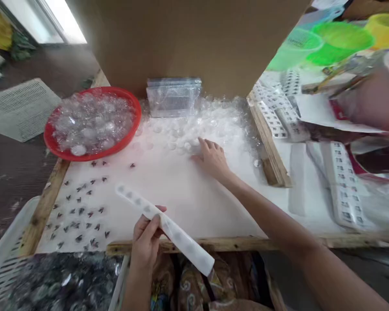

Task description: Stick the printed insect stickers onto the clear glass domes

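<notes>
My left hand (pixel 145 233) grips a long white strip (pixel 184 242) between thumb and fingers, slanting over the table's front edge. A row of dull grey spots shows along it. My right hand (pixel 213 160) reaches across the table, thumb and forefinger apart, at the near edge of a spread of small clear round plastic pieces (pixel 225 125). The fingertips are close to some pale round pieces; whether they touch one, I cannot tell. Small dark winged-looking bits (pixel 80 211) lie scattered on the left of the white tabletop (pixel 194 194).
A red round tray (pixel 134 129) heaped with clear plastic pieces sits back left. Clear flat boxes (pixel 174 98) lean against a large cardboard sheet (pixel 188 47). Wooden strips (pixel 268 147) edge the work area. Printed strips (pixel 345 185) and green baskets (pixel 339 41) are to the right.
</notes>
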{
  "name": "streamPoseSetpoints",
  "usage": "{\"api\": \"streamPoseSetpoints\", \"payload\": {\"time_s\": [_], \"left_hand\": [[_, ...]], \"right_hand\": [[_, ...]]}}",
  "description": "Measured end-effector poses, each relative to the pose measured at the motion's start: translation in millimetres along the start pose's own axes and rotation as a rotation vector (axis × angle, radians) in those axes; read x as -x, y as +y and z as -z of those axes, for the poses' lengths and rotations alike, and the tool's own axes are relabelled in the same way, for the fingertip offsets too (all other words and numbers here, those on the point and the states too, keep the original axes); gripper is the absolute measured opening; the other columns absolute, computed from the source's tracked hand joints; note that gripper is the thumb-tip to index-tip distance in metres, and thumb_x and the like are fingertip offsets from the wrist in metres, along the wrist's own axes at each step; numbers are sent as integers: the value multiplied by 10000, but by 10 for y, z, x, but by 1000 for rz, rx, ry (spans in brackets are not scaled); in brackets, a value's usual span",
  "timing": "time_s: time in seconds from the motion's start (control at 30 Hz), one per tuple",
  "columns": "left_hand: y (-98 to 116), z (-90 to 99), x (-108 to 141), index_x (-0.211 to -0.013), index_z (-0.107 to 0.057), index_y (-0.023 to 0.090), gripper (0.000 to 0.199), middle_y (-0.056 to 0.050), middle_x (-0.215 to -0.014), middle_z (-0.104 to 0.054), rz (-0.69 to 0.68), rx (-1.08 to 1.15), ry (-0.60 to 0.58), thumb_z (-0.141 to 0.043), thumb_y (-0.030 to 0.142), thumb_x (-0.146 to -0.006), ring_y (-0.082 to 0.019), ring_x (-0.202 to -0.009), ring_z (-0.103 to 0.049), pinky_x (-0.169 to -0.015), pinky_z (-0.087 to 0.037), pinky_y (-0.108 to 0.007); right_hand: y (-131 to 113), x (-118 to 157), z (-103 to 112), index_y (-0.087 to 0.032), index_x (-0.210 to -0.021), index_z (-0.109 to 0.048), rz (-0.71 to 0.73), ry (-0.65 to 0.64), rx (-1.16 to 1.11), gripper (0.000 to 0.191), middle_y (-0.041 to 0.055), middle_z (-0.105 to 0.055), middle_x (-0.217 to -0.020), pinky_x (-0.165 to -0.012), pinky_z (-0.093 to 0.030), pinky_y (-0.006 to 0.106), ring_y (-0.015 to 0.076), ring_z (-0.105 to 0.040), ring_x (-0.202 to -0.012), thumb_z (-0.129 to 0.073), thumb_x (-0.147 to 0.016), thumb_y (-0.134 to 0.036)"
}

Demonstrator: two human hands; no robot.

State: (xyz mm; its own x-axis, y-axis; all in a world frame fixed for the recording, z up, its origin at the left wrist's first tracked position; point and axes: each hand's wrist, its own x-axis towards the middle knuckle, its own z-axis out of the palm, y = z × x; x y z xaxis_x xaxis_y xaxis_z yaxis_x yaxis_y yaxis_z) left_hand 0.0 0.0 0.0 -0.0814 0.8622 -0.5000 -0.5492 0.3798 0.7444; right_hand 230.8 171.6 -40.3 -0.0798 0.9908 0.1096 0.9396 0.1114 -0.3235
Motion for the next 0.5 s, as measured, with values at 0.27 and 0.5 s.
{"api": "streamPoseSetpoints", "payload": {"time_s": [0.27,0.5], "left_hand": [[-80,-55,-65,-807,-817,172,377,-11,-627,-677,-35,-6,112,-934,411,-539,-85,-504,-597,-461,-502,-158],[-105,-66,-151,-881,-806,165,344,-3,-621,-661,-12,-88,63,-876,403,-643,-99,-516,-593,-450,-520,-186]], "right_hand": [[-66,-60,197,-197,-1004,-707,-38,-249,-396,165,79,-700,-1011,-775,-505,319,205,-638,-884,-614,-869,-212],[64,-79,280,-195,-1099,-655,-166,-362,-681,254,83,-700,-1105,-669,-537,299,137,-667,-709,-632,-887,-333]]}}
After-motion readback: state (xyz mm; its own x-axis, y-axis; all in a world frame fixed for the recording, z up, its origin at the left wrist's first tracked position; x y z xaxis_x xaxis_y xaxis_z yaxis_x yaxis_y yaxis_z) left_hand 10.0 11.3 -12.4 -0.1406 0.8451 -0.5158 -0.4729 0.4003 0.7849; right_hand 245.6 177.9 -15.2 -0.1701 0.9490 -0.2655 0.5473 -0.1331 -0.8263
